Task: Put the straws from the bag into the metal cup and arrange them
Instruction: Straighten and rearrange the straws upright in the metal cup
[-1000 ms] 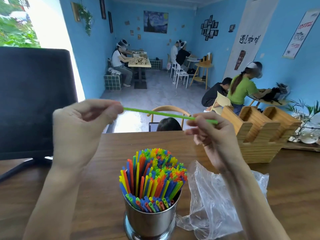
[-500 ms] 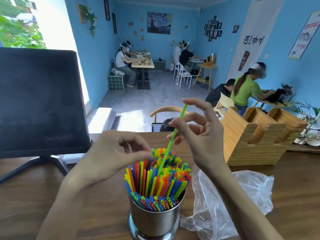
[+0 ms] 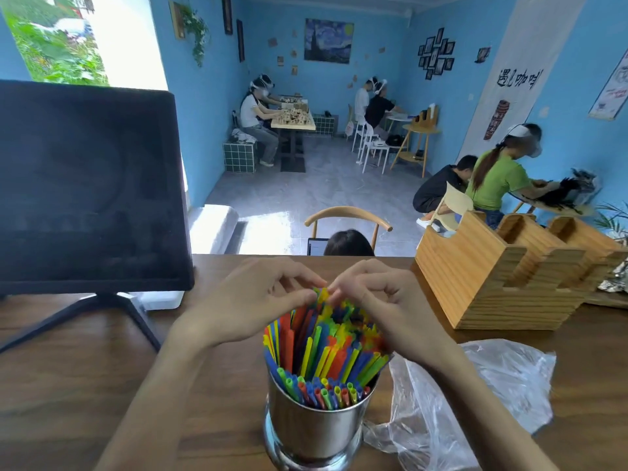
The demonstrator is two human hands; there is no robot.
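A shiny metal cup (image 3: 314,433) stands on the wooden table (image 3: 68,385) near the front edge, packed with several colourful straws (image 3: 323,348). My left hand (image 3: 258,297) and my right hand (image 3: 377,300) hover over the far side of the bundle, fingertips meeting at the straw tops. Both hands have curled fingers that pinch the upper ends of the straws there. A crumpled clear plastic bag (image 3: 475,396) lies flat to the right of the cup; I see no straws in it.
A dark monitor (image 3: 88,185) on a black stand fills the left of the table. A wooden slotted holder (image 3: 503,277) sits at the back right. Beyond the table edge are a chair (image 3: 348,215), a seated person's head, and other people at tables.
The green straw held between both hands a second ago has gone down into the cup. Both hands have dropped onto the tops of the straw bundle and come together.
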